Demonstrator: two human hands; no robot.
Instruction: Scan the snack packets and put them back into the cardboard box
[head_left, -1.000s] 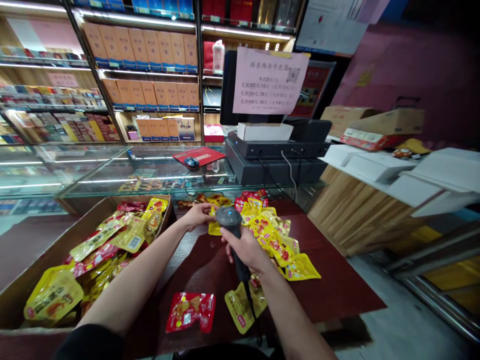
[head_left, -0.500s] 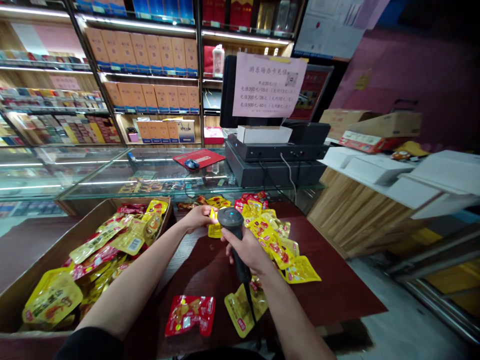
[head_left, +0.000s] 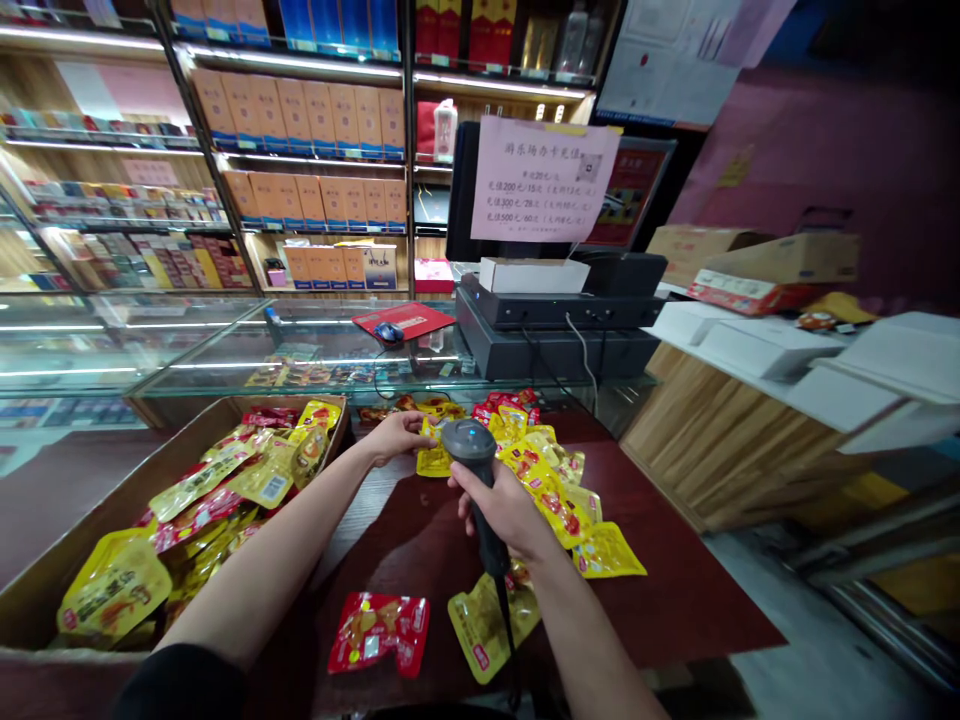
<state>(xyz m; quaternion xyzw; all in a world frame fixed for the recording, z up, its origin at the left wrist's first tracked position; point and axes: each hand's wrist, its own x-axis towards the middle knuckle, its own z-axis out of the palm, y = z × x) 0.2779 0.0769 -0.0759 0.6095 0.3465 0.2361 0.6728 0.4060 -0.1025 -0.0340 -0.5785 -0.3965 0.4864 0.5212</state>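
Observation:
My right hand is wrapped round the grip of a black barcode scanner, whose cord hangs down toward the table's front edge. Just left of the scanner head, my left hand pinches a yellow snack packet by its edge; the scanner partly hides that packet. To the right lies a heap of yellow and red snack packets. Nearer me on the table are a red snack packet and a gold snack packet, the latter partly behind the cord and my right forearm.
At left stands an open cardboard box filled with snack packets. Beyond the dark red table is a glass display counter with a mouse and a till. White boxes sit on a wooden cabinet at right.
The view has shifted slightly, so the surroundings appear a little right and lower. The bright scan light on the yellow packet is gone. Both hands keep their holds.

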